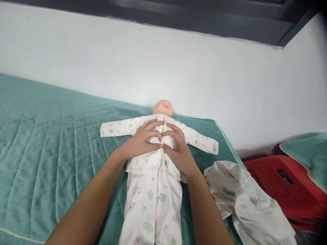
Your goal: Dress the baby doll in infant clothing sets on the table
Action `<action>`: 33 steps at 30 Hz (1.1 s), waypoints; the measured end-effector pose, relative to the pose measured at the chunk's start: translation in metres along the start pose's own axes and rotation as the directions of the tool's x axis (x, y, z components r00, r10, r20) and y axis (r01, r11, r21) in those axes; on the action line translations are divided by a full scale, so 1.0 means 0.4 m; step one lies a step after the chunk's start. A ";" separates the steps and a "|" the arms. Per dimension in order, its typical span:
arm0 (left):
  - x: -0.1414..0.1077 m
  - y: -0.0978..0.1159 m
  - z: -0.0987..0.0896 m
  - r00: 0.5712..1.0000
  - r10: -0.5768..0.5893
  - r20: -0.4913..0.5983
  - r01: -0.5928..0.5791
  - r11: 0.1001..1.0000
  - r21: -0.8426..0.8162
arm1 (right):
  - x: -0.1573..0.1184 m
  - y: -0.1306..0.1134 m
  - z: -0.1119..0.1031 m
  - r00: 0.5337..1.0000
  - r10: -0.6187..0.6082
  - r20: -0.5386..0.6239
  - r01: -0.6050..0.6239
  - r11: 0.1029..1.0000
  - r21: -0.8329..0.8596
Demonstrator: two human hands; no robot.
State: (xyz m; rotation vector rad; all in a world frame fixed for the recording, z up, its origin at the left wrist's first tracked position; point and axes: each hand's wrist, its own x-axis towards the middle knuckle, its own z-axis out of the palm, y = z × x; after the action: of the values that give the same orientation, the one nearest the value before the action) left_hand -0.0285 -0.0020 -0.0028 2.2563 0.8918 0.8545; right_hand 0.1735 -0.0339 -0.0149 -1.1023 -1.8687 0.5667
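A baby doll [163, 107] lies on its back, dressed in a white printed jacket [145, 162] and matching trousers [148, 207]. Both sleeves stretch out to the sides. My left hand [144, 137] pinches the jacket's front edge at the chest, thumb and fingertips close together. Opposite it, my right hand [178, 146] grips the other front edge, and the fingertips of both hands nearly meet at the middle seam. Any fastener between the fingertips is too small to make out. Above the hands the front edges run up toward the neck.
The doll rests on a green quilted cover [51, 153] against a white wall [153, 64]. A crumpled white printed cloth [245, 197] lies at the right edge. Beyond it stands a red plastic object [283, 187] beside another green cloth [309, 156].
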 end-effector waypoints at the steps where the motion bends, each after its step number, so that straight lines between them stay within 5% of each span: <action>1: 0.000 0.000 -0.001 1.000 0.006 0.001 -0.006 1.000 0.003 | 0.000 -0.001 0.001 1.000 0.005 -0.008 -0.005 1.000 0.006; 17: -0.003 -0.002 -0.006 0.998 0.056 0.024 -0.057 0.997 0.046 | -0.002 -0.003 -0.012 0.999 0.035 0.018 -0.037 0.987 0.158; 24: 0.000 0.001 0.004 0.995 0.062 -0.074 -0.061 0.998 0.021 | -0.006 0.006 -0.025 0.999 -0.006 0.050 -0.002 0.988 0.156; 27: -0.001 0.003 0.001 0.996 0.035 -0.080 -0.044 0.993 -0.111 | -0.005 -0.005 -0.020 0.999 0.025 0.038 -0.031 0.982 0.187; 30: -0.002 0.001 -0.004 0.981 -0.077 -0.178 -0.004 0.910 -0.415 | -0.002 -0.014 -0.007 0.992 0.119 -0.053 -0.091 0.926 0.366; 33: -0.002 -0.013 -0.012 0.869 -0.313 -0.384 -0.046 0.722 -0.691 | -0.001 0.012 -0.009 0.898 0.317 -0.305 -0.086 0.807 0.584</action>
State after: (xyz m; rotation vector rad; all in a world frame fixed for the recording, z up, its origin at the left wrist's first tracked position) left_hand -0.0345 0.0018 -0.0035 1.3238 0.7561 1.4314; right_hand 0.1788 -0.0319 -0.0166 -0.9318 -1.1272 0.8829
